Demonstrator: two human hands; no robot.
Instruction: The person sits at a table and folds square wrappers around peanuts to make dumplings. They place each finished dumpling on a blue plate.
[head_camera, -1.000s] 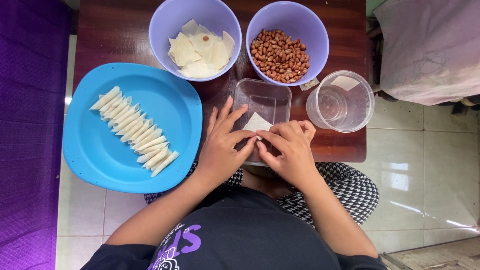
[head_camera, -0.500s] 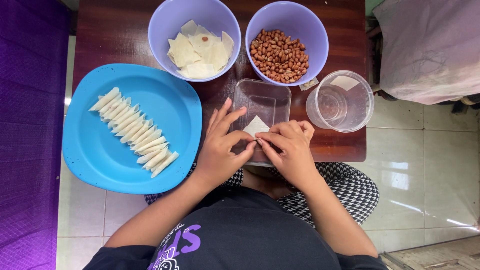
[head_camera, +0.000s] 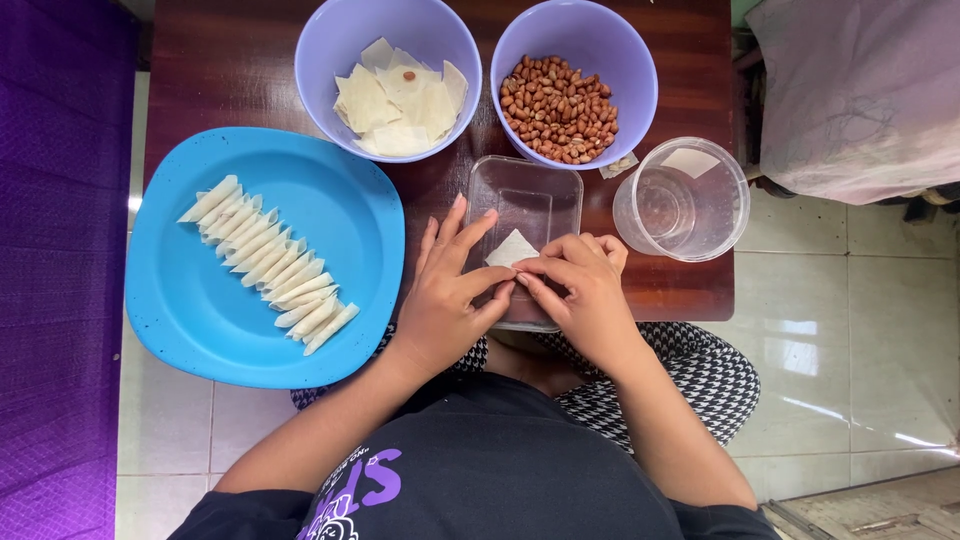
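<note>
I have my left hand and my right hand pinched together on a small pale wrapper, fingertips of both closed on its near edge, held over the clear rectangular tub at the near edge of the dark table. Left of my hands the blue plate carries a row of folded rolls. Beyond them I see a purple bowl of flat wrappers, a purple bowl of peanuts, and to the right a clear cup.

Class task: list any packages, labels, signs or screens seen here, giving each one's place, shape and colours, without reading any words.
Print on the black shirt: bottom centre, purple and white lettering shapes.
Pale square patch on the clear cup: right side; whether it is a label cannot be told.
No packages, signs or screens.
</note>
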